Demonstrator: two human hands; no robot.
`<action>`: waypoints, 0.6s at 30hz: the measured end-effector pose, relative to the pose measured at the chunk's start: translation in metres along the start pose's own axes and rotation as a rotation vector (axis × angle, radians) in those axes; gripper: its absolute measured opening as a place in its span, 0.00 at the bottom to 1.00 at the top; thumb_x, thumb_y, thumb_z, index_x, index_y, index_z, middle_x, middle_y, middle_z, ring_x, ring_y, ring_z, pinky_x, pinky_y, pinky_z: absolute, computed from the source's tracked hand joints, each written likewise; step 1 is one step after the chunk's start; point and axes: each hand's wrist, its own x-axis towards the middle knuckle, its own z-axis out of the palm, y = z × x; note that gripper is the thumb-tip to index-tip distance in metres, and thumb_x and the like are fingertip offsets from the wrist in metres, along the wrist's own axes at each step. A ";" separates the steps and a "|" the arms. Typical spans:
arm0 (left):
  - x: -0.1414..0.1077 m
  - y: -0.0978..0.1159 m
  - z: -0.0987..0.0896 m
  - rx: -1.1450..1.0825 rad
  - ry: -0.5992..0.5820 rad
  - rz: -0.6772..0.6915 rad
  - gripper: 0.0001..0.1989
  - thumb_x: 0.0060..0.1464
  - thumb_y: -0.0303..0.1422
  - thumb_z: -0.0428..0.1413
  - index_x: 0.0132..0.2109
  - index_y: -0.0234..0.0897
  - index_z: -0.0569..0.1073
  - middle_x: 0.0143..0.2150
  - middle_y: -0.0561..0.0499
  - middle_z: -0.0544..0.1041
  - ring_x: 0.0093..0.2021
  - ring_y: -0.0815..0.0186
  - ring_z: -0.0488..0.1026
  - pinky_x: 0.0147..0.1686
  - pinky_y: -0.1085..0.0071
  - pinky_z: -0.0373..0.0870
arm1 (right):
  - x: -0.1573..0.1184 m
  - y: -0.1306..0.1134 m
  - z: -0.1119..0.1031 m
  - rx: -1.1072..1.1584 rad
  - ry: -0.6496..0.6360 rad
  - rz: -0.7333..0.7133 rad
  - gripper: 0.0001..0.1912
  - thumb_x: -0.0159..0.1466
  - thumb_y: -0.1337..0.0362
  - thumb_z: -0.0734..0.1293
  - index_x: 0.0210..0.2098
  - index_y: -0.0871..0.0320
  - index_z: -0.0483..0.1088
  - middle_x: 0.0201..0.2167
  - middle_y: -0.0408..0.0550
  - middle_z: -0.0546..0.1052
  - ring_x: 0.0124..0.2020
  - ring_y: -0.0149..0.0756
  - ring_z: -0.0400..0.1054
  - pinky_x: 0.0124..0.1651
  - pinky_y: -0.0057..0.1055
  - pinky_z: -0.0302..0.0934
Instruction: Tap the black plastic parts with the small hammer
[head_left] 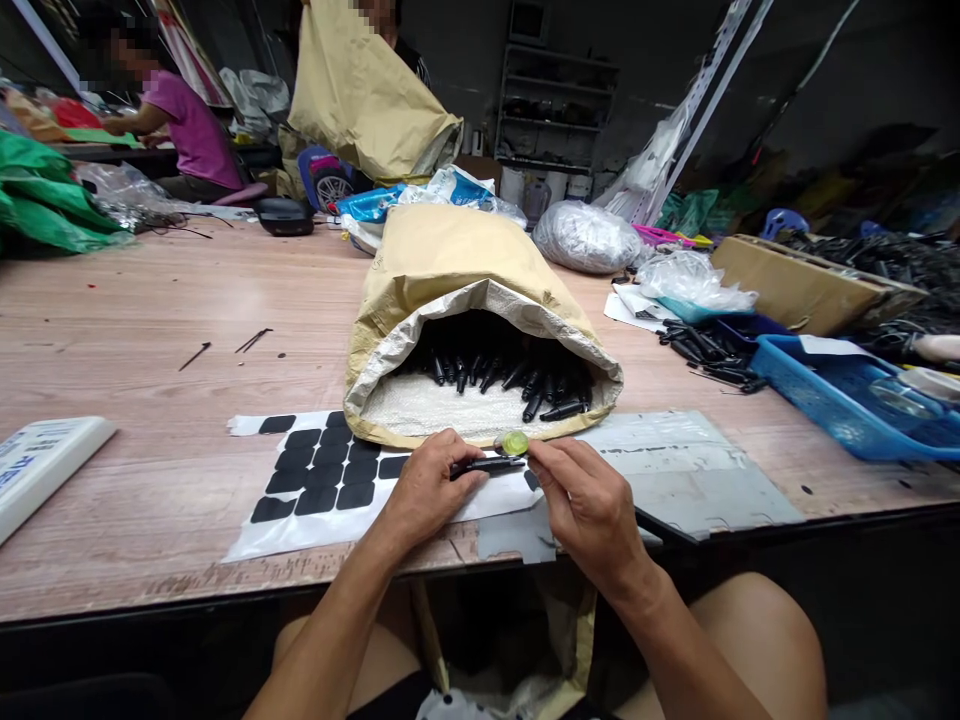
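Observation:
My left hand [439, 480] is closed round a slim black part [499, 464], whose end points right. Beside that end, my right hand [589, 495] pinches a small yellow-green round piece [514, 443] by its right edge. Just behind both hands lies a tan sack [465, 240] with its mouth open towards me, holding several black parts [532, 385] on its white lining. A white sheet with black rounded squares [316, 473] lies under and left of my left hand.
A white device [49, 465] stands at the left. Right are a grey sheet [697, 470], a blue basket [832, 400], loose black parts [694, 345] and a cardboard piece [795, 285]. A person in pink [199, 140] sits far left; another is behind a raised sack [367, 90].

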 end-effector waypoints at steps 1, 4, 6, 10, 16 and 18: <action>0.000 0.000 0.000 0.000 -0.001 0.000 0.08 0.56 0.30 0.61 0.43 0.41 0.82 0.37 0.51 0.74 0.42 0.61 0.71 0.44 0.66 0.66 | -0.001 0.001 0.000 -0.005 -0.016 0.002 0.18 0.71 0.70 0.61 0.56 0.52 0.72 0.42 0.49 0.79 0.44 0.38 0.73 0.48 0.36 0.69; 0.000 0.001 0.000 0.001 0.000 -0.011 0.08 0.56 0.31 0.61 0.43 0.41 0.81 0.38 0.50 0.74 0.42 0.61 0.71 0.44 0.66 0.66 | -0.003 0.004 -0.001 -0.013 -0.055 0.019 0.16 0.71 0.69 0.61 0.54 0.53 0.73 0.41 0.49 0.79 0.43 0.38 0.73 0.48 0.35 0.69; 0.000 0.002 0.000 0.007 0.002 -0.018 0.08 0.56 0.31 0.61 0.43 0.41 0.81 0.38 0.50 0.74 0.42 0.61 0.71 0.44 0.66 0.66 | -0.003 0.008 -0.003 -0.010 -0.029 0.039 0.15 0.71 0.68 0.61 0.54 0.52 0.73 0.42 0.48 0.79 0.44 0.38 0.73 0.49 0.35 0.69; -0.001 0.004 -0.001 0.015 -0.011 -0.038 0.07 0.56 0.32 0.61 0.42 0.42 0.80 0.39 0.51 0.74 0.43 0.60 0.71 0.45 0.65 0.66 | 0.000 0.027 -0.011 -0.066 0.057 0.063 0.15 0.71 0.67 0.62 0.54 0.50 0.73 0.44 0.48 0.79 0.46 0.39 0.74 0.50 0.36 0.68; -0.002 0.004 -0.001 0.035 -0.022 -0.035 0.07 0.62 0.35 0.56 0.43 0.42 0.78 0.41 0.50 0.75 0.46 0.59 0.71 0.46 0.64 0.65 | -0.008 0.063 -0.014 -0.203 -0.026 0.064 0.13 0.71 0.66 0.62 0.49 0.51 0.75 0.41 0.47 0.79 0.44 0.40 0.72 0.48 0.36 0.67; 0.000 0.002 -0.001 0.046 -0.023 -0.024 0.08 0.64 0.37 0.54 0.42 0.42 0.77 0.41 0.50 0.76 0.46 0.59 0.71 0.46 0.64 0.65 | -0.011 0.068 -0.013 -0.229 -0.068 0.064 0.12 0.70 0.66 0.62 0.48 0.51 0.75 0.41 0.47 0.79 0.44 0.40 0.70 0.48 0.37 0.65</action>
